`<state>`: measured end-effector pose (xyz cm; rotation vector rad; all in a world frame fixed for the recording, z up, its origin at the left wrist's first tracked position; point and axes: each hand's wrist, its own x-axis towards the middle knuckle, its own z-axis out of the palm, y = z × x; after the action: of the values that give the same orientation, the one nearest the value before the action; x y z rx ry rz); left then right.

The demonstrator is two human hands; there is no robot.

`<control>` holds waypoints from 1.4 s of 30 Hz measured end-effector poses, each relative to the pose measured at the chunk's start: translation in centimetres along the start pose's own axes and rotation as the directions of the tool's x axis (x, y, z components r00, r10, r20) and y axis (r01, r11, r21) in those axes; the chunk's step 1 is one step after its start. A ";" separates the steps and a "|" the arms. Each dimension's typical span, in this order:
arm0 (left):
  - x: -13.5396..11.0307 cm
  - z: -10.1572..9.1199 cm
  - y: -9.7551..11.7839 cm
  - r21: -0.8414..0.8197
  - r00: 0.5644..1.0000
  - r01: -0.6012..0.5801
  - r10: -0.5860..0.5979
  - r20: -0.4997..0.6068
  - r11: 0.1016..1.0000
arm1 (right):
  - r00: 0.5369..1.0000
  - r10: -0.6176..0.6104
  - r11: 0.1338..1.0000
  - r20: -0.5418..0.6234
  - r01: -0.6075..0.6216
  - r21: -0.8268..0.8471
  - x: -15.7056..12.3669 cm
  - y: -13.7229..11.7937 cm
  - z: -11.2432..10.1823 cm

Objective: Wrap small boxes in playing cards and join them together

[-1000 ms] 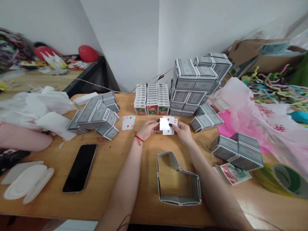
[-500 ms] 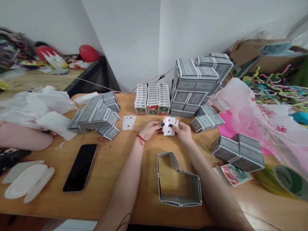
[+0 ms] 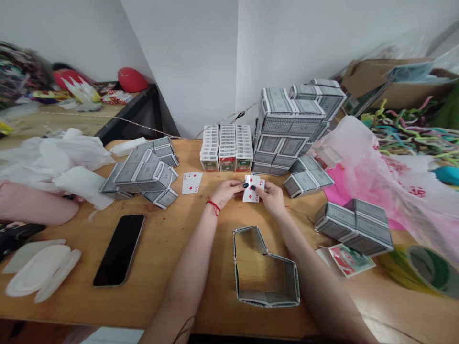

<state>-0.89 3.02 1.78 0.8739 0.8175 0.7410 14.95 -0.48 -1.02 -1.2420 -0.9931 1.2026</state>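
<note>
Several playing cards (image 3: 251, 192), red diamonds facing up, are pinched between my two hands over the middle of the table. My left hand (image 3: 228, 192), with a red string bracelet at the wrist, grips their left edge. At their right edge, the thumb and fingers of my right hand (image 3: 274, 197) are closed on them. More face-up cards (image 3: 191, 183) lie flat to the left of my hands. Between my forearms stands an open-centred frame of folded cards (image 3: 266, 302), shaped like an L. How many cards I hold cannot be made out.
Three rows of card boxes (image 3: 226, 164) stand behind my hands. A tall stack of card-built blocks (image 3: 278, 125) rises to their right. Smaller blocks (image 3: 143, 167) sit left, others (image 3: 358, 227) right. A phone (image 3: 120, 251), yellow tape roll (image 3: 423, 267) and plastic bag (image 3: 358, 138) surround the workspace.
The held cards have been drawn closer together, with less of the rear cards showing on the left. My left hand has shifted slightly right; both hands keep their grip.
</note>
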 end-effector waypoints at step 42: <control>1.6 2.7 -2.7 0.774 0.752 -0.184 0.593 -0.286 0.607 | 0.999 0.028 0.996 -0.023 -0.026 0.086 -0.3 -0.7 0.8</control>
<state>2.78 2.20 0.02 1.6498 1.4841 1.1277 14.15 -0.60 -0.21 -1.2029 -0.9000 1.2356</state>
